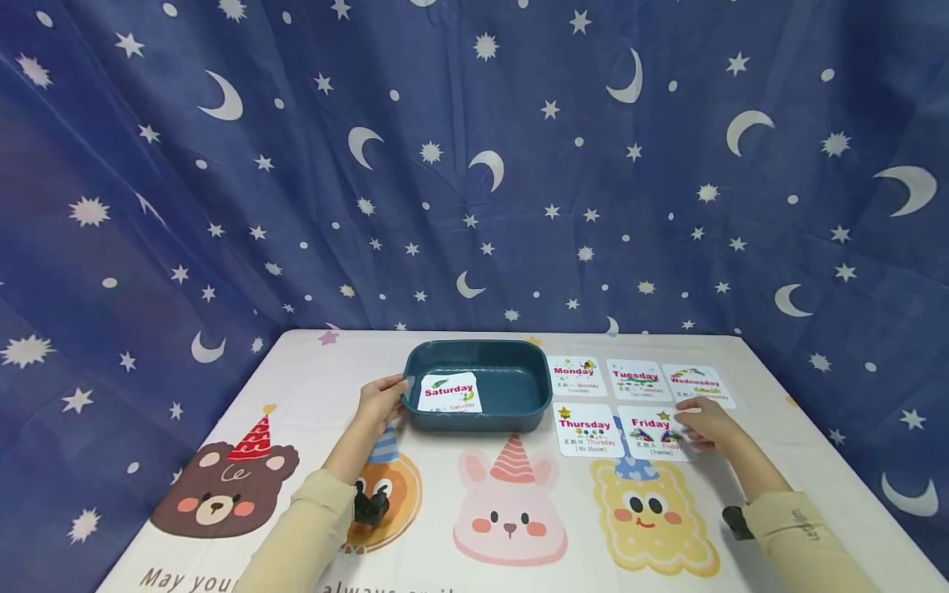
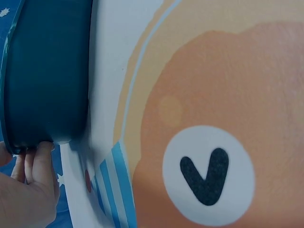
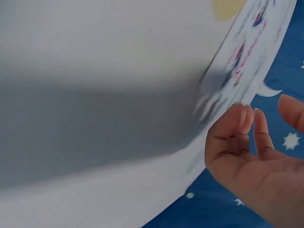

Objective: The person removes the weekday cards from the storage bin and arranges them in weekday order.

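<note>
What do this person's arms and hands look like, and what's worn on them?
The left hand and right hand wear no gloves. The left sleeve and right sleeve are pale beige, leaving the lower forearms bare. The right one bears small darker lettering, hard to read. A black piece shows beside the left sleeve, a second black piece beside the right.

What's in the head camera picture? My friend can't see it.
A person's left hand holds a teal tray with the Saturday card inside; the right hand is at the Friday card. Monday, Tuesday, Wednesday and Thursday cards lie nearby on a cartoon tablecloth, before a starry curtain.
</note>
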Available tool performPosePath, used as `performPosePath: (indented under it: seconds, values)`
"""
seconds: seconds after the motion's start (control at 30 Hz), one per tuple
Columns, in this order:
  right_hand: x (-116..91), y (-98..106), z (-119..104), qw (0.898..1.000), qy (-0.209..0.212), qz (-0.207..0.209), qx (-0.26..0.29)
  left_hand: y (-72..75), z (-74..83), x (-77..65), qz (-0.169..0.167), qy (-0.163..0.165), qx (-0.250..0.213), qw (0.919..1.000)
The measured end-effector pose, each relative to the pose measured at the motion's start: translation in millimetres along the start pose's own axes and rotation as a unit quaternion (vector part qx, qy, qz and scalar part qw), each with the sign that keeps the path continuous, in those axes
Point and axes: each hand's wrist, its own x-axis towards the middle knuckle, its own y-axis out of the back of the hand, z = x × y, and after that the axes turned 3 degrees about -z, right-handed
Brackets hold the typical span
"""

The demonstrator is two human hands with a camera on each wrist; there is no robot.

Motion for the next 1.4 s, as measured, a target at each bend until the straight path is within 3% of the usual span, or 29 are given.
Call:
performPosePath:
  seconds: [0.23,0.4,0.67,1.4]
  values:
    - [-6.5,-11.8,-22.4,0.998,0.039,-0.04,0.0,1.4,2.8,-1.7,-0.003,0.003,-0.003,1.0]
    - [-4.1,-19.5,-25.3,0.993,0.053,-0.085,0.06,2.1,1.1,-1.9,-0.001,-0.005,-0.004,1.0]
    - [-2.1,-32.0,-29.7,0.976,0.062,-0.144,0.153,1.3,-2.6,1.4,0.001,-0.011,0.003,0.9999]
    - [-3.2,-86.1,-98.1,0.956,0.119,-0.177,0.203,0.5,1.2,0.6,0.016,0.001,-0.002,0.9999]
